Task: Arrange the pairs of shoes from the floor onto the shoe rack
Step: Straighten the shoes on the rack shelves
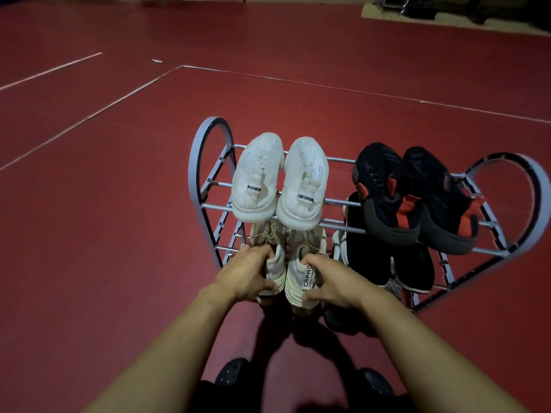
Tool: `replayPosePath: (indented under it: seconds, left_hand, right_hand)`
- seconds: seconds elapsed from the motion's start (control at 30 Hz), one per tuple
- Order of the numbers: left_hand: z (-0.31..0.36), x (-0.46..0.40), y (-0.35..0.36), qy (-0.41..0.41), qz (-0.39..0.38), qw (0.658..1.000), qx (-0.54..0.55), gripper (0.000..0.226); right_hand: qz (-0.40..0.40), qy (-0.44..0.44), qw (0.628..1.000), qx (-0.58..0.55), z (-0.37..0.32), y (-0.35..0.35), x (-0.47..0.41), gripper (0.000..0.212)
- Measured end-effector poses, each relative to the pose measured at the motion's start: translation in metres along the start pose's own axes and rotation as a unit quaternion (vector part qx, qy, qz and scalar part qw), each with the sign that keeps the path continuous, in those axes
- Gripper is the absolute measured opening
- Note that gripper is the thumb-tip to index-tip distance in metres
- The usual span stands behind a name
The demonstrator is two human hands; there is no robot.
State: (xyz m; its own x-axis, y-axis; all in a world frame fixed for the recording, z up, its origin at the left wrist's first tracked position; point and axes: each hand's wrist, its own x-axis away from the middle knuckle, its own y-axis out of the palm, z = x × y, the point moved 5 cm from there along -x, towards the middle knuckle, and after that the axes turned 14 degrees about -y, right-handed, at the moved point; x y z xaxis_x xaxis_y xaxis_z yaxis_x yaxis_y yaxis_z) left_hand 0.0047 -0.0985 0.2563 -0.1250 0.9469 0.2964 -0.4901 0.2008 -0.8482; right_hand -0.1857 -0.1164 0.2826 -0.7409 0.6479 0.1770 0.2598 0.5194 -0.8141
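So both hands are on the cream sneakers at the lower tier of the shoe rack (208,162): left hand (247,275) has its fingers curled round the heel of the left cream sneaker (275,260), right hand (331,281) grips the heel of the right cream sneaker (301,275). White pair (280,180) sits on the top tier, black and red pair (414,192) beside it on the right, and black shoes (387,263) are lower down. Red floor (104,204) all around

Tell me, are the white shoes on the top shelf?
Yes, the white shoes sit side by side on the top bars of the rack, left of the black shoes.
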Motion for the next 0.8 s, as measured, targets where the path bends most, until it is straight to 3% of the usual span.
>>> replayPosePath:
  seconds: [0.2, 0.33, 0.57, 0.8]
  left_hand:
    - [-0.013, 0.001, -0.003, -0.064, -0.006, 0.998, -0.008, 0.08]
    - [-0.017, 0.002, -0.002, -0.074, -0.042, 0.996, 0.016, 0.072]
    - [-0.018, 0.005, -0.005, -0.067, -0.004, 0.996, 0.052, 0.051]
    - [-0.009, -0.002, -0.005, -0.064, 0.063, 0.99, 0.105, 0.048]
  right_hand:
    - [0.011, 0.034, 0.998, 0.049, 0.012, 0.016, -0.005, 0.072]
    - [0.037, 0.014, 0.997, 0.063, 0.007, 0.014, -0.005, 0.056]
    - [0.092, -0.01, 0.994, 0.066, 0.0, 0.005, 0.001, 0.045]
    - [0.17, 0.005, 0.984, 0.057, 0.004, -0.005, 0.0, 0.032]
